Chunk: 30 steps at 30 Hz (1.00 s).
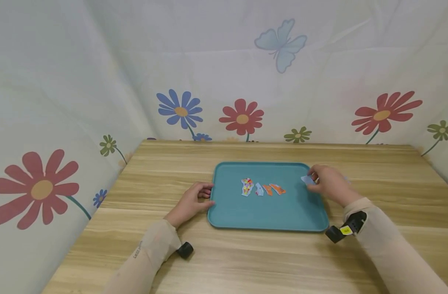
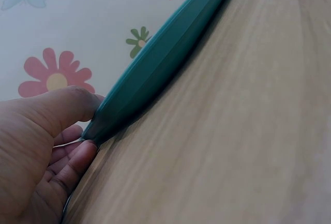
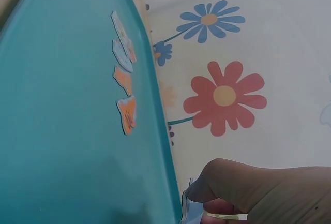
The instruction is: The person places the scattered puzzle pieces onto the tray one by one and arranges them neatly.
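A teal tray (image 1: 268,216) lies flat on the table. My left hand (image 1: 189,202) holds its left edge, with the thumb (image 2: 72,105) at the rim and the fingers low against the side. Across the tray, my right hand (image 1: 330,183) pinches a pale blue torn-looking paper piece (image 1: 305,180) above the right rim. In the tray's middle, several pieces form a row: a multicoloured one (image 1: 247,187), a narrow light blue one (image 1: 259,189), a small orange one (image 1: 267,190) and a longer orange one (image 1: 277,189).
Just past my right hand, a bit of pale blue (image 1: 347,179) shows, mostly hidden. The wooden table (image 1: 246,261) extends around the tray. A white cloth (image 1: 216,57) printed with flowers and a butterfly hangs behind and at the sides.
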Tool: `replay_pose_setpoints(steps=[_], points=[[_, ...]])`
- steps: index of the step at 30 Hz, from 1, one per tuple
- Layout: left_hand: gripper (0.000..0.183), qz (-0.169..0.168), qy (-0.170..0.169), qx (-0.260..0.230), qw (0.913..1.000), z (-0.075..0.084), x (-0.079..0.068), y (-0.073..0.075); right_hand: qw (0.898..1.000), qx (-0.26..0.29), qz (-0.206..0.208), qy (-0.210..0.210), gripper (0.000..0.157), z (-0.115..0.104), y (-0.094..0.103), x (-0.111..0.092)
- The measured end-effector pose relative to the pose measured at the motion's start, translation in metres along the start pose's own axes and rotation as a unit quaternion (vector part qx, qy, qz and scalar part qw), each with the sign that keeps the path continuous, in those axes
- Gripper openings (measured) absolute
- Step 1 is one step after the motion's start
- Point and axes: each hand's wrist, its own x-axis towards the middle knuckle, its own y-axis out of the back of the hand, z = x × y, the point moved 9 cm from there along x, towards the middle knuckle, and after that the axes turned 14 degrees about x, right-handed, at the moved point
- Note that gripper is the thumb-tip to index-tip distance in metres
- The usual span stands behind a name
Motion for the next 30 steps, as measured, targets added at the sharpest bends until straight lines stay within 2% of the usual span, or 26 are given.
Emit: replay_pose_setpoints(steps=[4,17,30], points=[[0.053,0.001,-0.001,0.006,1.0000,0.001,0.000,0.001,1.000,0.008,-0.005,0.007,0.030,-0.002,-0.009,0.003],[0.053,-0.003,0.000,0.002,1.0000,0.000,-0.001,-0.001,0.999,0.029,-0.016,-0.007,0.030,-0.002,-0.029,0.010],[0.053,-0.002,0.008,0.004,1.0000,0.000,-0.001,0.001,0.999,0.008,-0.038,-0.008,0.031,-0.007,-0.042,0.015]])
